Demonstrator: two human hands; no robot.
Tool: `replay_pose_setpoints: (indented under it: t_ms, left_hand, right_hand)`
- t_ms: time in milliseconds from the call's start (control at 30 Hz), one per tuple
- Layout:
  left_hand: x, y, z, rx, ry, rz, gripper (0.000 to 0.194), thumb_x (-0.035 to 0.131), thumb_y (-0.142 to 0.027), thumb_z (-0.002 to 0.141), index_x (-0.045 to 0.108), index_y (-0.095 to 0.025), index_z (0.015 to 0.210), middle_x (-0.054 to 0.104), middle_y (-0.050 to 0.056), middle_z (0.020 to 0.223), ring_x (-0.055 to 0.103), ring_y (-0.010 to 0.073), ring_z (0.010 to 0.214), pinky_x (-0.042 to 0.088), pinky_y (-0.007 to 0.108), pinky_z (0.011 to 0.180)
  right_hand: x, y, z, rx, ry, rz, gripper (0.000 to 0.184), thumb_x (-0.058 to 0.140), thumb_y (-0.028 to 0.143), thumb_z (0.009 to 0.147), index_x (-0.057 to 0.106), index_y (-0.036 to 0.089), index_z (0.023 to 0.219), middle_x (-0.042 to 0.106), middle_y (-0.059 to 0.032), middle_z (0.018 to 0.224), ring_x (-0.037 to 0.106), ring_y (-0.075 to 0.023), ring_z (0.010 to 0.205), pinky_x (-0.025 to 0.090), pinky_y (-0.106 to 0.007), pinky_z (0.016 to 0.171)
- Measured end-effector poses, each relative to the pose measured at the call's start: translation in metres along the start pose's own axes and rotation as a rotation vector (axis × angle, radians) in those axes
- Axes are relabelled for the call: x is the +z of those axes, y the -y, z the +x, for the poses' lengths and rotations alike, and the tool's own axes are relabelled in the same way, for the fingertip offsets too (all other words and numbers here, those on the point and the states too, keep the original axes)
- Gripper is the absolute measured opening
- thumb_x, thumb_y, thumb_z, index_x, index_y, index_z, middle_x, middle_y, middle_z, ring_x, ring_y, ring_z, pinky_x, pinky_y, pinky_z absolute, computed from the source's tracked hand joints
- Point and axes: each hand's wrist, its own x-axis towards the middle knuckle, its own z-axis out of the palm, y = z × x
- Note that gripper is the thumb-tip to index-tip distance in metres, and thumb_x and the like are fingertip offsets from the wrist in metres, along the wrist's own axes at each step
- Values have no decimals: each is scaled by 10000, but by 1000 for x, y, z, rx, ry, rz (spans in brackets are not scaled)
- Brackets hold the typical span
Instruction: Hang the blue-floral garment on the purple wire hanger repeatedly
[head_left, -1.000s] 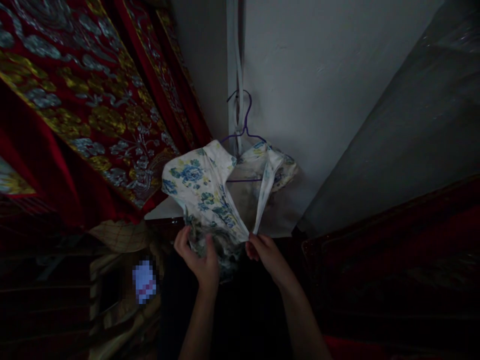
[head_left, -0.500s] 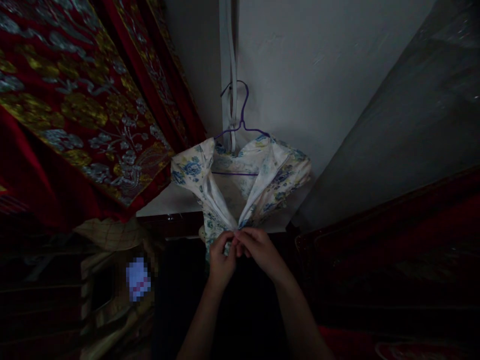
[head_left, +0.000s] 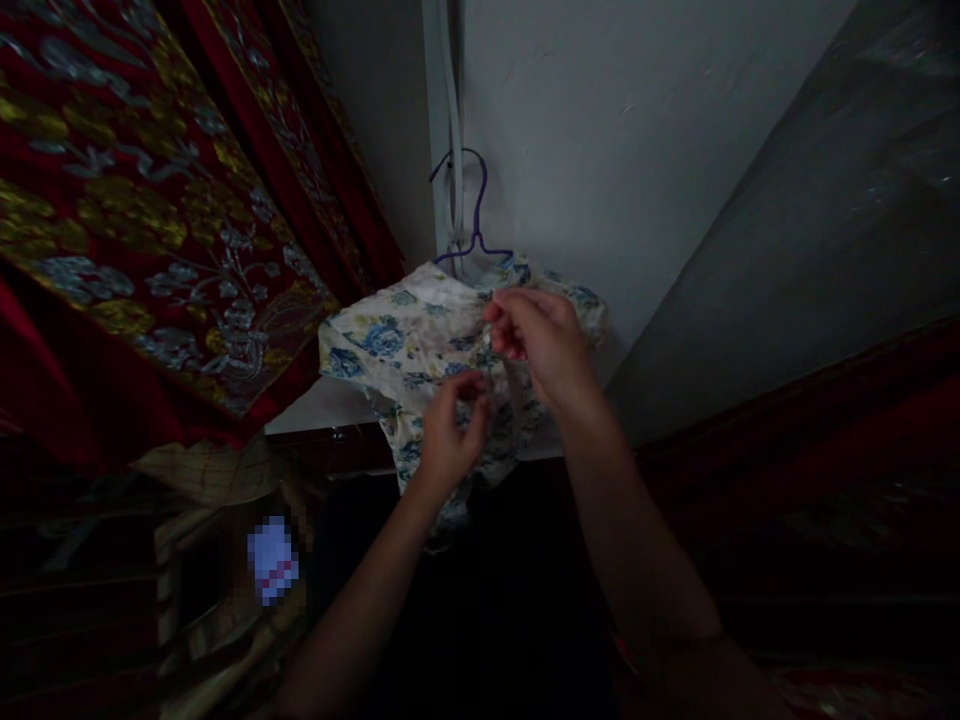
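A short-sleeved floral shirt (head_left: 409,335), white with blue and yellow flowers, hangs on a purple wire hanger (head_left: 478,215) in front of me. Its front panels lie together up to the neckline. My right hand (head_left: 544,335) is closed in a pinch at the front edge near the collar; the exact bit of fabric or fastener between the fingertips is hidden. Lower down, my left hand (head_left: 454,425) is close to the shirt's front, its fingers curved and the thumb apart from the index finger. Both forearms cover part of the shirt's lower half.
Red cloth with gold and silver embroidery (head_left: 165,200) hangs at left. Behind the shirt is a pale wall (head_left: 600,130) with a whitish strap (head_left: 442,90). A wooden chair-like frame (head_left: 169,570) stands lower left, a blurred-out item (head_left: 271,560) on it. Dark red furniture (head_left: 825,420) lies right.
Both hands have risen from the bottom of the open V-shaped front, the right one up to the collar. The front panels have come together, covering the white lining and the hanger's bar.
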Motion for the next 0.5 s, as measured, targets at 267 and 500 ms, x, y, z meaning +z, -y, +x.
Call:
replay_pose_setpoints:
  t_ms: [267,500]
  left_hand:
    - [-39,-47,104,359,91,177,191,534,-326,1008,691,-216,1011,690,60,994,637,222,1003,457,355,952]
    - [-84,-45,111,283,-481,-98,80,608,-204,971,658,-191,910,630,-8,858,598,151,865,450,273,891]
  right_hand:
    - [-7,-8,-8,-175,44,-144,324,596,441,934,646,181,746,507,51,512,453,-82,458,340,-213,480]
    - [-13,-91,-33,42,23,-255,337,622,424,831,629,179,600,469,41,471,425,-104,471,292,-249,487]
